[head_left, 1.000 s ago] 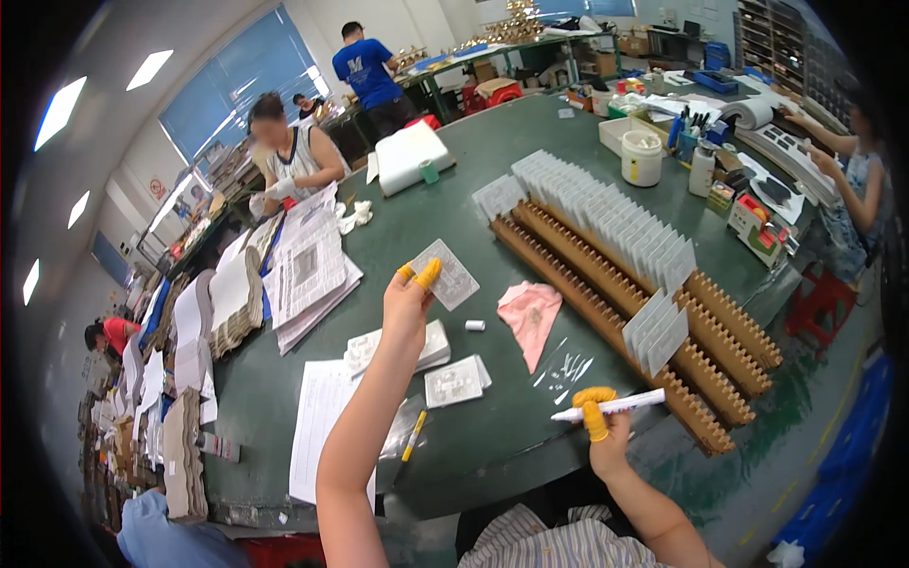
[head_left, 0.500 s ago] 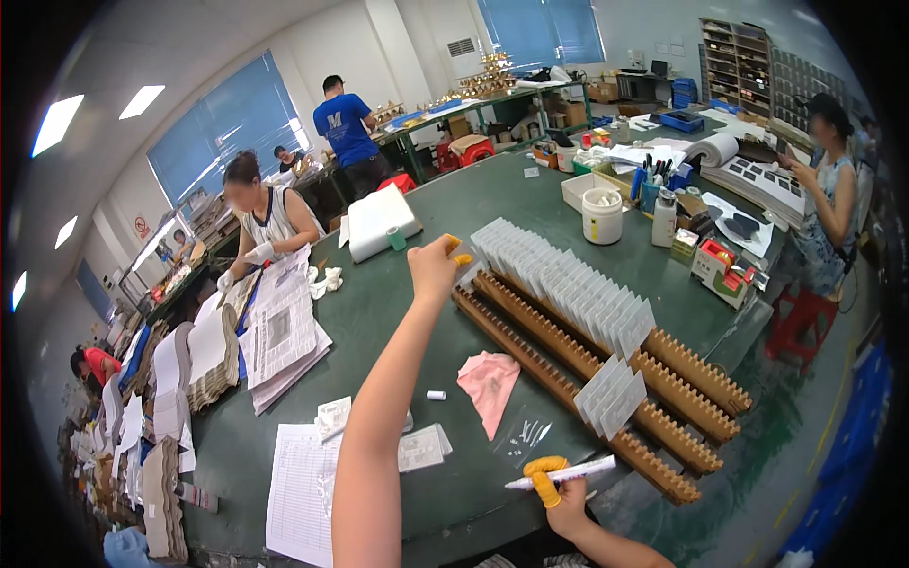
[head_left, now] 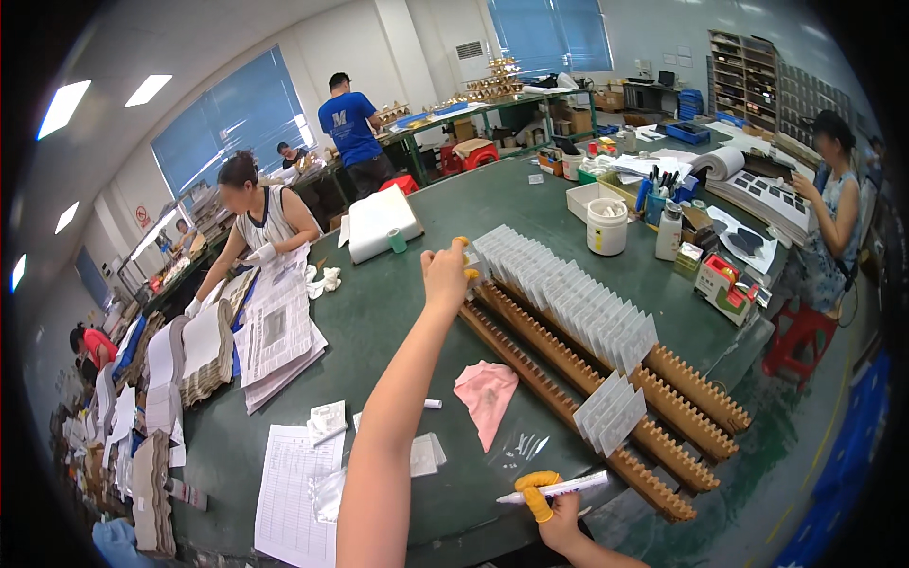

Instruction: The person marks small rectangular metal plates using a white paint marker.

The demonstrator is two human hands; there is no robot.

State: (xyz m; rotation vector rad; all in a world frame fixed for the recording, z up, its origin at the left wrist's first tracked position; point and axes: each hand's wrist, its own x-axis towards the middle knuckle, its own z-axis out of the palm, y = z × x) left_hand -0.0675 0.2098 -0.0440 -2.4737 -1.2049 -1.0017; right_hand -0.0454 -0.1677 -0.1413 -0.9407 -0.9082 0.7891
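At the far left end of a row of thin translucent plates (head_left: 568, 293), my left hand (head_left: 445, 276) is closed with yellow finger cots on its fingertips. It seems to pinch the edge of one plate, partly hidden by the fingers. The plates stand on edge in notched wooden racks (head_left: 653, 431). A smaller group of plates (head_left: 611, 414) stands closer to me. My right hand (head_left: 557, 516), also in yellow finger cots, grips a white marker (head_left: 568, 487) near the table edge, its tip pointing left. A small white cylinder (head_left: 433, 404), possibly its cap, lies on the table.
A pink cloth (head_left: 487, 398) and small clear pieces (head_left: 525, 447) lie between my arms. Left are a printed sheet (head_left: 298, 502) and newspapers (head_left: 279, 331). Beyond the racks stand a white tub (head_left: 606, 227), a bottle (head_left: 668, 234) and a red-and-green box (head_left: 724, 276). Other people work around.
My left hand has shifted slightly right and down against the end of the plate row. My right hand with the marker has moved slightly down and left. The view has shifted a little.
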